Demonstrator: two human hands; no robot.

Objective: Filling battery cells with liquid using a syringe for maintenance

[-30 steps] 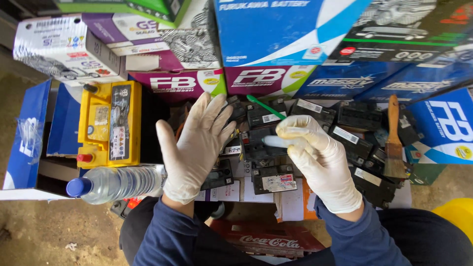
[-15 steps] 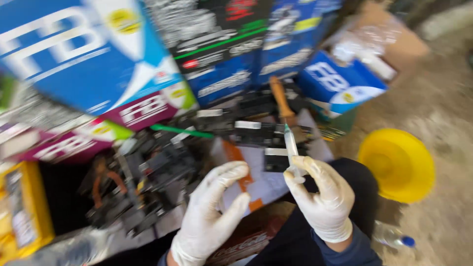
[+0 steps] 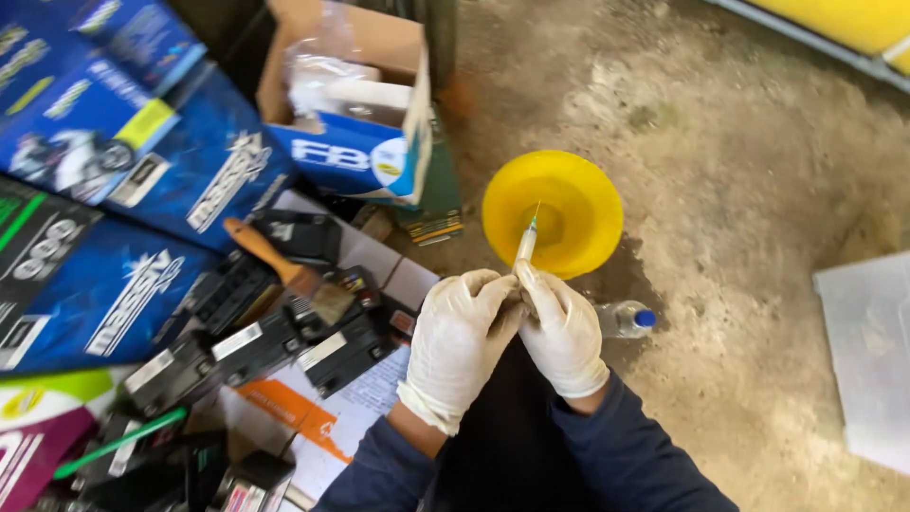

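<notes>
Blue cartons (image 3: 123, 180) are lying stacked at the far left, with small black batteries (image 3: 284, 332) and a wooden-handled brush (image 3: 284, 267) spreading beside them on papers. Near the middle, the gloved left hand (image 3: 458, 343) is curling closed against the syringe (image 3: 526, 245) — the gloved right hand (image 3: 561, 332) is pinching its barrel, needle pointing up over a yellow funnel (image 3: 553, 213) sitting on the concrete floor (image 3: 758, 190). A blue-capped bottle (image 3: 626, 320) is lying just right of the hands.
</notes>
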